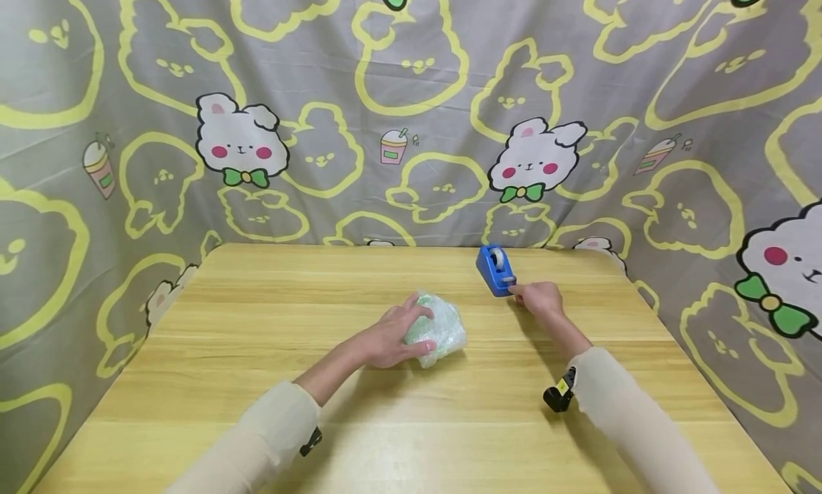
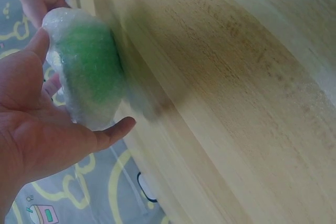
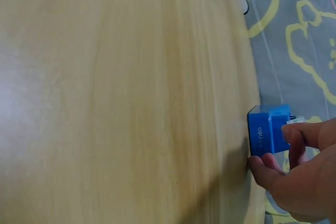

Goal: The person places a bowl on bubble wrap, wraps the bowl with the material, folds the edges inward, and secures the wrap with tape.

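Observation:
My left hand (image 1: 388,337) holds a rounded bundle of clear bubble wrap (image 1: 443,330) above the wooden table, thumb and fingers spread around its side. Something green shows through the wrap in the left wrist view; its kind is hidden. Farther back to the right stands a blue tape dispenser (image 1: 493,271) with a roll of tape (image 1: 497,258) in it. At its cutter end, my right hand (image 1: 541,298) pinches with thumb and forefinger, apparently at the tape's end, which the fingers mostly hide. Its other fingertips (image 3: 257,163) touch the dispenser's lower front in the right wrist view.
The wooden table (image 1: 257,301) reaches back to a grey curtain (image 1: 308,208) printed with yellow outlines and white cartoon animals. The curtain also runs along both sides. Small black devices (image 1: 557,398) sit at both sleeve cuffs.

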